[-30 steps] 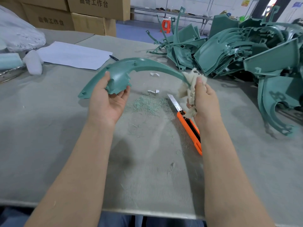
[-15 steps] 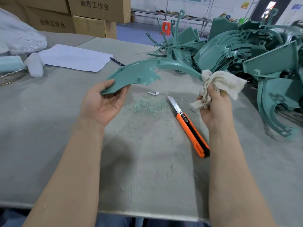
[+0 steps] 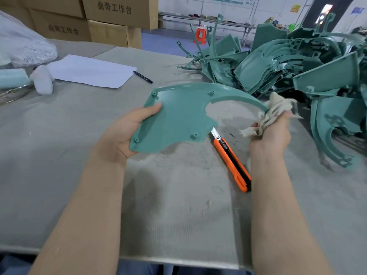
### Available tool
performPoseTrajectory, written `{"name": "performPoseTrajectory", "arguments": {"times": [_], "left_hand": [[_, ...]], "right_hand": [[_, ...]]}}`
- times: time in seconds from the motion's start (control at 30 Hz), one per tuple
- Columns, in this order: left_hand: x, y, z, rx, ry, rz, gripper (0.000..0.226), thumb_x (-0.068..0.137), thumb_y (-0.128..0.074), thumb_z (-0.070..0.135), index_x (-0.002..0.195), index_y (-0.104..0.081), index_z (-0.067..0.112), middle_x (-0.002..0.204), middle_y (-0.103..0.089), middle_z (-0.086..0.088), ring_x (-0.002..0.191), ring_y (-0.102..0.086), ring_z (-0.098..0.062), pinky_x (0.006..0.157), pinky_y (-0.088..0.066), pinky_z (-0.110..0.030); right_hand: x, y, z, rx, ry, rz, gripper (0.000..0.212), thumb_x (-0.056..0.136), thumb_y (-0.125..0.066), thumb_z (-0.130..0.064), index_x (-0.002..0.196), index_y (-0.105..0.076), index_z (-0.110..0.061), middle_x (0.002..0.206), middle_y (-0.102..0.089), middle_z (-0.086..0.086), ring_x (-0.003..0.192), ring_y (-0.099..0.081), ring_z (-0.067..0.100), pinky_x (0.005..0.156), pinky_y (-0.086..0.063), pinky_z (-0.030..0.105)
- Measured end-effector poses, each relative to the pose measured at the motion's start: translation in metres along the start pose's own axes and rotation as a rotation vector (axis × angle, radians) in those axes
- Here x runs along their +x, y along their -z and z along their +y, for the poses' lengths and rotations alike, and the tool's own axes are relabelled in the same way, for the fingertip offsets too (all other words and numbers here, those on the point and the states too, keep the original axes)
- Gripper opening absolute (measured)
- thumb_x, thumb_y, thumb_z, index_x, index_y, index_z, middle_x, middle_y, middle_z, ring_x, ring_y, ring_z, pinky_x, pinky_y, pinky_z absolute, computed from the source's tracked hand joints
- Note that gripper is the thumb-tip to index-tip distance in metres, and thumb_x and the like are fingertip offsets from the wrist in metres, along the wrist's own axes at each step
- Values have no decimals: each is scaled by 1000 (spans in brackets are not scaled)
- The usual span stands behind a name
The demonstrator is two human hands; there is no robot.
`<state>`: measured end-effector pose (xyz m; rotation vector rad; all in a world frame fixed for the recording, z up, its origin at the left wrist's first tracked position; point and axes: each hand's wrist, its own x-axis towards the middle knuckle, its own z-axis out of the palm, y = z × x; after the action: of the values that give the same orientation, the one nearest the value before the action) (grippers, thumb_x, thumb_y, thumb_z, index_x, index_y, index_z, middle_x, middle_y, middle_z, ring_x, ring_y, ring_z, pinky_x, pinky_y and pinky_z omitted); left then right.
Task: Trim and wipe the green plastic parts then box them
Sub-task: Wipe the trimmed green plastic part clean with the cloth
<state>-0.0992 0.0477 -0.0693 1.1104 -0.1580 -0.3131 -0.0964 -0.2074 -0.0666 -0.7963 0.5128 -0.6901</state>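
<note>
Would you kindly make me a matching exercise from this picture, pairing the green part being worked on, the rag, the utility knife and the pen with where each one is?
Things:
1. green plastic part
2. rag
3. utility knife
4. pen

Places:
A. lying on the table between the two forearms
B. lying by the corner of the sheet of paper
C. held by the left hand
D. bunched in the right hand

Pairs: 1-C, 2-D, 3-A, 4-B
</note>
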Motion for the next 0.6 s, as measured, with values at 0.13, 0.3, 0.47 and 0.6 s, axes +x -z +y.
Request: {"name": "performPoseTrajectory", "arguments": {"times": [0.13, 0.3, 0.47, 0.6], "left_hand": [[4, -3, 0, -68, -177, 30, 35, 87, -55, 28, 117, -63, 12, 107, -73, -4, 92, -71, -19, 69, -58, -31], [10, -13, -9, 280, -317, 156, 16, 99, -50, 21, 105, -65, 23, 99, -74, 5, 89, -71, -14, 73, -58, -32], [13, -19, -15, 410, -380, 227, 16, 100, -49, 21, 103, -63, 26, 98, -74, 6, 89, -71, -15, 77, -57, -35], [17, -37, -15, 303, -453, 407, 17, 101, -46, 17, 112, -60, 15, 108, -69, -5, 98, -67, -22, 89, -54, -40]], "right_hand": [[-2, -1, -3, 108, -38, 52, 25, 101, -39, -21, 81, -54, -18, 69, -57, -4, 46, -47, 7, 42, -36, 18], [-39, -24, 5, -474, 34, -604, 28, 100, -48, -37, 90, -68, -21, 82, -73, -8, 78, -67, 10, 72, -54, 30], [-61, -36, 34, -1096, 492, -757, 45, 101, -46, -25, 144, -40, -13, 131, -60, 9, 120, -54, 26, 102, -39, 36], [-94, -39, 50, -1193, 773, -707, 32, 98, -42, -13, 124, -58, -2, 112, -64, 16, 107, -56, 34, 92, -38, 39]]}}
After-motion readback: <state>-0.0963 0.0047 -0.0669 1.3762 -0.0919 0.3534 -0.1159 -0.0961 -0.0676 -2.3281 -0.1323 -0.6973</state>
